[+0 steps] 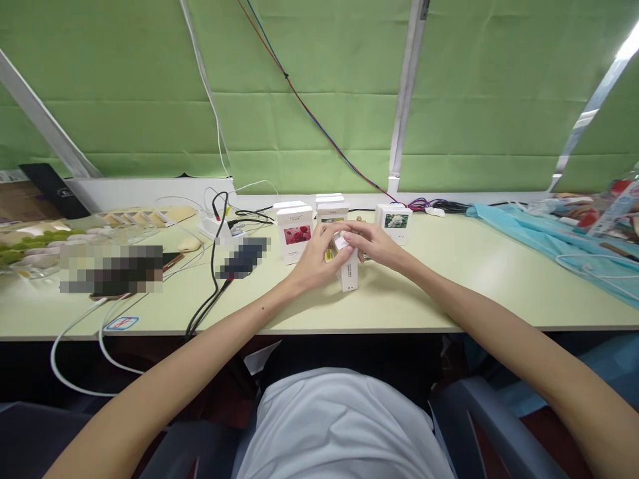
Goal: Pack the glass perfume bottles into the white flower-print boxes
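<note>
A small white box [350, 278] with a line of dark print down its side stands upright on the table, close to the front edge. My left hand [319, 258] is closed around its upper left part, thumb near the top. From the other side, my right hand [378, 246] pinches at the top, its fingertips meeting those of the left. Just behind are white boxes with printed pictures: red flowers on the left box [294, 250], a partly hidden picture on the middle box [332, 210], white flowers on the right box [395, 234].
Phones, pixelated, lie on the left: a dark phone [244, 257] and another phone [124, 271] with cables [212, 296] around them. A power strip [219, 229] sits behind. Blue plastic sheeting [544, 243] covers the right side. A green curtain [319, 126] hangs behind the table.
</note>
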A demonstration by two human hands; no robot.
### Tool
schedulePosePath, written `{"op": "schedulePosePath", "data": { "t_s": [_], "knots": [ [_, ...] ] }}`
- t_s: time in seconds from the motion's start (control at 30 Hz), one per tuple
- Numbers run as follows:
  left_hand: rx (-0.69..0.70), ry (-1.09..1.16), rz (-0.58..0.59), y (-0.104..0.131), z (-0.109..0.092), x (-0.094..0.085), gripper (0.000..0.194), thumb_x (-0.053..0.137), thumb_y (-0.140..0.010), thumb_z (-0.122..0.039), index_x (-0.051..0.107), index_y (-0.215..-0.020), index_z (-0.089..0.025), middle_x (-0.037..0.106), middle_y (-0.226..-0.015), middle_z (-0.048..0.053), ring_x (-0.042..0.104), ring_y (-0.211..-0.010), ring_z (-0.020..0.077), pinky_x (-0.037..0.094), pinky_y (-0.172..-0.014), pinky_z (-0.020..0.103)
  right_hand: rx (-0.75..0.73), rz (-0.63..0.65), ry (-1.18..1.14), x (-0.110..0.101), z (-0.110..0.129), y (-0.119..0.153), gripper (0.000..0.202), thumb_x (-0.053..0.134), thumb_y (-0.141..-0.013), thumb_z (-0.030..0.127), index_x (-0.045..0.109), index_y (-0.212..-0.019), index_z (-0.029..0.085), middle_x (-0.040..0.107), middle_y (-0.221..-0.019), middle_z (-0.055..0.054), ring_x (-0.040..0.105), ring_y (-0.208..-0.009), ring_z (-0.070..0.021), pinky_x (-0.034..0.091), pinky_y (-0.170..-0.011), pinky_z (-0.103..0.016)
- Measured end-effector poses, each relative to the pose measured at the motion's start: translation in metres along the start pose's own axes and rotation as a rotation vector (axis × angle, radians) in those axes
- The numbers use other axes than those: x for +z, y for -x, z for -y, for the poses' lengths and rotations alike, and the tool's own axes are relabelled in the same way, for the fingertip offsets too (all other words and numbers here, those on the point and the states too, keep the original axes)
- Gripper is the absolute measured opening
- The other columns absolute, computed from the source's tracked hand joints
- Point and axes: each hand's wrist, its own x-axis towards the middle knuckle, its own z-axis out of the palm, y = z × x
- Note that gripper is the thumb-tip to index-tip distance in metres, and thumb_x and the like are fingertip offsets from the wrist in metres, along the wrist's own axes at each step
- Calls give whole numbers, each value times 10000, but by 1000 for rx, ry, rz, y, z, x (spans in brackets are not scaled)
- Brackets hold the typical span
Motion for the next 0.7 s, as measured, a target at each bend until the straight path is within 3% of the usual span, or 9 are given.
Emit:
{"op": "schedulePosePath", "data": {
  "t_s": [0.27,0.7],
  "knots": [
    [-4,-12,4,0,0,0,413,525,-997,-529,580,-1307,-263,607,-1260,100,568,-1154,239,521,-891,374,20,11,1,0,6,1,477,587,-953,581,695,-1229,208,704,-898,-40,560,-562,-122,481,-517,-271],
    [-9,14,24,-1,-2,-2,423,528,-994,-528,574,-1311,-252,592,-1246,105,551,-1171,234,524,-877,352,9,23,-27,0,3,0,478,591,-959,555,683,-1260,195,687,-904,-41,572,-586,-123,477,-499,-257]
  ]
}}
